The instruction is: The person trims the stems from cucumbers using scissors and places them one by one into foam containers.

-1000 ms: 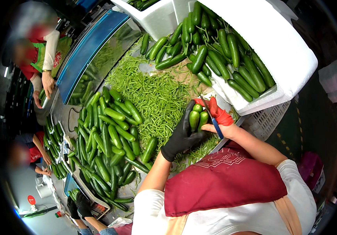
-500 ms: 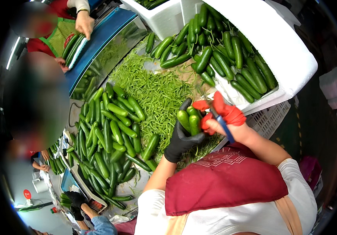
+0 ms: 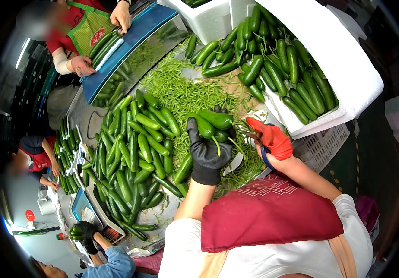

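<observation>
My left hand [image 3: 210,155], in a black glove, holds a few small green cucumbers [image 3: 204,127] palm up. Their thin stems hang over the glove toward me. Just to the right, my right hand [image 3: 277,142] in a red glove grips scissors [image 3: 251,133] with blue handles. The blades point left at the cucumbers' stems; whether they touch one I cannot tell. Beneath both hands spreads a heap of thin green pieces [image 3: 174,76] that look like cut stems. A large pile of cucumbers [image 3: 132,162] lies left of my left hand.
At the right stands a white foam box [image 3: 364,76] with cucumbers in it, above a white plastic crate [image 3: 327,147]. A blue-topped machine [image 3: 137,44] is at the far left, where a person handles packed cucumbers. A scale [image 3: 109,231] and other people's hands are at the left.
My left hand has turned and opened out under the cucumbers, whose stems now point toward me. My right hand has brought the scissor blades round to point left. The view has shifted slightly.
</observation>
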`<state>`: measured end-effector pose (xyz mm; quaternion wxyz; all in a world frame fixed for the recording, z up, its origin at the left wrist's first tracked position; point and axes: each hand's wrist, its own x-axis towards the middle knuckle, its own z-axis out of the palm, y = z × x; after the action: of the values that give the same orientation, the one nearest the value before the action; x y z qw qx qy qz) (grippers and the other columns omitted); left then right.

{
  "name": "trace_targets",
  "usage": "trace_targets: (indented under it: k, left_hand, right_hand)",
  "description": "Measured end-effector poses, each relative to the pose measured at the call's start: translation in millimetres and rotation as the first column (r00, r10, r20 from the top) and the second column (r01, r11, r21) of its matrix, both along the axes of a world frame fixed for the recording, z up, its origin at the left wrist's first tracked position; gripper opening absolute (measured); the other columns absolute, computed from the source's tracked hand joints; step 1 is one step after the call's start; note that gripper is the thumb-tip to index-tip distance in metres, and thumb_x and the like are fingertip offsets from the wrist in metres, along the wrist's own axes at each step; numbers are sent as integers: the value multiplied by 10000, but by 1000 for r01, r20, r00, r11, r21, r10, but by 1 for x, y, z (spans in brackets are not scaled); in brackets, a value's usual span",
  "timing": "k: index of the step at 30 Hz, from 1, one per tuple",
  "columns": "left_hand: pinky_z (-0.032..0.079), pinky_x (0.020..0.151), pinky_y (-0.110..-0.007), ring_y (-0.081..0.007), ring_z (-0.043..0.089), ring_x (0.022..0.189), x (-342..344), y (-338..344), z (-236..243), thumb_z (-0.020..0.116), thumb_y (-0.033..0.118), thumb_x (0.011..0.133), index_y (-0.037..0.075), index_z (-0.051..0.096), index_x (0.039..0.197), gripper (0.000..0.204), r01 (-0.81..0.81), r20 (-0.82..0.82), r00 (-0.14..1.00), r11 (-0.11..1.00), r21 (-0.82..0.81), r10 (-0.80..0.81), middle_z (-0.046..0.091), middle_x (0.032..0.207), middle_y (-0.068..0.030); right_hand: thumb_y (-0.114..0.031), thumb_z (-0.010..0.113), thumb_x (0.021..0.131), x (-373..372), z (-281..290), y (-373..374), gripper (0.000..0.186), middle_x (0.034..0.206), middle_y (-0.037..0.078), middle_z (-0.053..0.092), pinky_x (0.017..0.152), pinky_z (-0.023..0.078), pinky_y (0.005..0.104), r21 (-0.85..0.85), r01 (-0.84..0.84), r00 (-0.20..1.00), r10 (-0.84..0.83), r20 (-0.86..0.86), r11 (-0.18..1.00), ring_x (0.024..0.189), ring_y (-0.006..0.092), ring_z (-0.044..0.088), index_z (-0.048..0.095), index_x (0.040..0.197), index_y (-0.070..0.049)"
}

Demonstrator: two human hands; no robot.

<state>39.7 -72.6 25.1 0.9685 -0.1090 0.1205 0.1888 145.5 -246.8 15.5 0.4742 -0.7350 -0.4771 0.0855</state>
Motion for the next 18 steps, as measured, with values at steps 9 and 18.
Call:
trace_targets:
  k: [9, 18]
  left_hand:
    - [460, 972, -439, -277, 586, 1095, -1, -9, -6, 579, 486, 892, 52, 565, 1192, 528, -31, -60, 997, 991, 131, 39, 607, 1214, -129]
    - [447, 992, -451, -290, 585, 1087, -10, 2, -7, 595, 477, 886, 5, 555, 1201, 568, -113, -27, 993, 989, 93, 116, 609, 1198, -161]
  right_hand:
    - [34, 579, 731, 11, -3, 6, 602, 996, 109, 575, 744, 448, 345, 0, -95, 994, 95, -62, 995, 877, 261, 567, 500, 1322, -50]
    - [-3, 538, 873, 7, 12, -1, 383, 863, 27, 604, 691, 458, 281, -49, -87, 807, 41, -589, 995, 808, 107, 564, 531, 1255, -40]
